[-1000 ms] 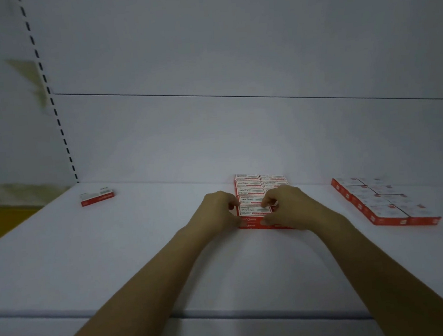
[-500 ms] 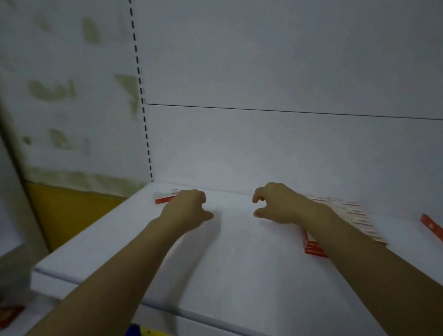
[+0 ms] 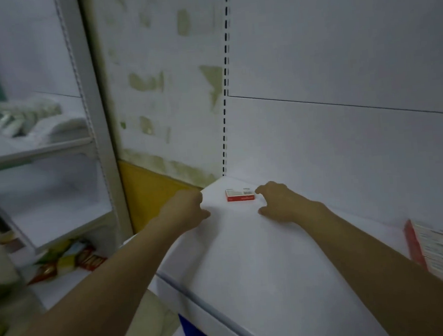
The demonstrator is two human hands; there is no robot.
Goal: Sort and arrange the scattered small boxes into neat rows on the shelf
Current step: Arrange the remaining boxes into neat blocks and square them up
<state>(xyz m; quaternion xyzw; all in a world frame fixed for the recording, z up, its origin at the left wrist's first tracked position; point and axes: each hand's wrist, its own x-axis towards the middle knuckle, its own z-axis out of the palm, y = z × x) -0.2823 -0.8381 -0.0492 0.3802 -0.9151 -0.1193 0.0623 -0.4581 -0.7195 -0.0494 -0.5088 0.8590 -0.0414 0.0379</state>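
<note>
At the back left corner of the white shelf (image 3: 263,266), seen from the head camera, one small red-and-white box (image 3: 240,194) lies flat, close to the back panel. Both hands reach toward it and hold nothing. The left hand (image 3: 185,211) rests at the shelf's left edge, fingers loosely curled, apart from the box. The right hand (image 3: 279,203) hovers just right of the box, fingers and thumb spread; whether a fingertip touches it, I cannot tell. A neat block of boxes (image 3: 442,253) sits at the right edge. Snack packets (image 3: 68,261) lie lower left.
</note>
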